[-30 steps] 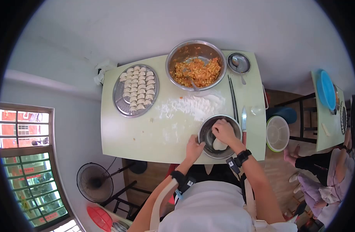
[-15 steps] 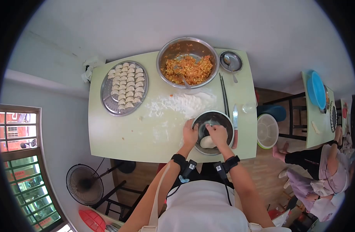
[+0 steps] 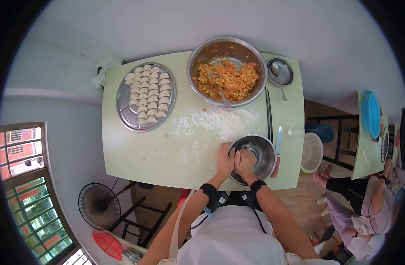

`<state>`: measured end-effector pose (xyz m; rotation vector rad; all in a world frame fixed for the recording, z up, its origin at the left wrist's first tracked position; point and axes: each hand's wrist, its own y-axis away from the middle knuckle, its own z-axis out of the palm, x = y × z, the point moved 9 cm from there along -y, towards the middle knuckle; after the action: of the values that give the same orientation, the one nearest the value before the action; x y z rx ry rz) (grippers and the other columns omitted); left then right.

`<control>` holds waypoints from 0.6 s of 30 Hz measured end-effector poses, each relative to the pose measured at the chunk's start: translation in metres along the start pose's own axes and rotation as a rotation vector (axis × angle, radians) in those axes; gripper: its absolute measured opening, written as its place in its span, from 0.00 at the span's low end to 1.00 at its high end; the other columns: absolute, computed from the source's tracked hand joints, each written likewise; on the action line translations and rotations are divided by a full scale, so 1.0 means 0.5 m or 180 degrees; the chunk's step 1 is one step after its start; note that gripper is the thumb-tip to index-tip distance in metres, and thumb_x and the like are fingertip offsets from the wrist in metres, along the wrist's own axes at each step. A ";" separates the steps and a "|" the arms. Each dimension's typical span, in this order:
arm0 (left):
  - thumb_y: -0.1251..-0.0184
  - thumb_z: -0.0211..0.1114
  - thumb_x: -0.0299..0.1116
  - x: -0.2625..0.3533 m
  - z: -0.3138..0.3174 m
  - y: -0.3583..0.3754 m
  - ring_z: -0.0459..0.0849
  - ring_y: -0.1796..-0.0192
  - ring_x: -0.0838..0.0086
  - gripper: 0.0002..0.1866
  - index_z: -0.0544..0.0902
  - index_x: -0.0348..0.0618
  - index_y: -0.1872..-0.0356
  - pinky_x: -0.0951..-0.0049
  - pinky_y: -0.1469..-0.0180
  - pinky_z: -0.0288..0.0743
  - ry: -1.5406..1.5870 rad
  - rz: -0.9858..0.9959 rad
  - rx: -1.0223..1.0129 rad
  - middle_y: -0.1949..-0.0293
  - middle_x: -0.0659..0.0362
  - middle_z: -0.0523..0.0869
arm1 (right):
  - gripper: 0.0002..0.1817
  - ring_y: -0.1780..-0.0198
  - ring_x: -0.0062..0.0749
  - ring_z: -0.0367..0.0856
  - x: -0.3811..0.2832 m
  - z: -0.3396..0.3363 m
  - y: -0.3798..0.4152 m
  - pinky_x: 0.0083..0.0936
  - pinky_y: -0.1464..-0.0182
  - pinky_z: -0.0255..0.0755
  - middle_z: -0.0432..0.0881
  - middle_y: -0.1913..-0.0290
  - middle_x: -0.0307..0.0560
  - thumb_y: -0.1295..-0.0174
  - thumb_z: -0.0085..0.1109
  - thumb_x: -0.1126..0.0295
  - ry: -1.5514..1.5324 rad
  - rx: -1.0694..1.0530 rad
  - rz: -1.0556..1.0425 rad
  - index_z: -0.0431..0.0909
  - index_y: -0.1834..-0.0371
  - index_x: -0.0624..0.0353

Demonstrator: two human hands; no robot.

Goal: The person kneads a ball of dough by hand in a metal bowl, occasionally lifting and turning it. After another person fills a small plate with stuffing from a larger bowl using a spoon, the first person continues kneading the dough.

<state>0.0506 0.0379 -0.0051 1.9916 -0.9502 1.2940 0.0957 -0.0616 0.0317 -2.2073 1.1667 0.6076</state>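
Note:
A metal bowl (image 3: 266, 155) sits at the front edge of the table. My left hand (image 3: 225, 160) is closed over the bowl's left rim, its fingertips reaching inside. Right beside it, my right hand (image 3: 245, 162) is curled into a fist in the left part of the bowl, the two hands touching. Whatever lies beneath the right hand is hidden; the pale dough lump seen earlier does not show now. A knife (image 3: 279, 141) with a brown handle lies just right of the bowl, and white flour (image 3: 231, 123) is spread behind it.
A large basin of chopped filling (image 3: 194, 59) holds a spoon. Left is a tray of dumplings (image 3: 131, 117). Chopsticks (image 3: 269, 115), a small dish with a spoon (image 3: 288, 73) and a clear cup (image 3: 295, 131) are at right. A fan (image 3: 98, 205) stands left; another person (image 3: 361, 203) sits right.
My right hand has moved left and closed up against the left hand, covering where the dough lay. The view has shifted, so the table contents appear further right.

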 end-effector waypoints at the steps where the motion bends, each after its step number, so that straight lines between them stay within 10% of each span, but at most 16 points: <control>1: 0.42 0.57 0.22 0.001 -0.001 0.001 0.76 0.58 0.48 0.11 0.76 0.36 0.57 0.59 0.54 0.70 0.0108 -0.0056 0.0004 0.62 0.45 0.77 | 0.13 0.75 0.44 0.72 0.005 0.001 -0.011 0.37 0.72 0.66 0.73 0.80 0.47 0.44 0.50 0.68 0.0013 -0.0027 0.0024 0.72 0.84 0.58; 18: 0.42 0.57 0.23 -0.001 -0.017 0.013 0.78 0.58 0.52 0.10 0.77 0.37 0.58 0.62 0.53 0.71 -0.0099 0.0011 0.0473 0.62 0.47 0.79 | 0.15 0.72 0.43 0.79 0.032 0.002 -0.021 0.36 0.67 0.72 0.80 0.77 0.48 0.40 0.51 0.62 -0.1515 -0.0914 0.0252 0.80 0.75 0.61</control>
<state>0.0409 0.0408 -0.0022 2.1285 -0.8950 1.3747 0.1127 -0.0653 0.0237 -2.0758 0.9604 1.3199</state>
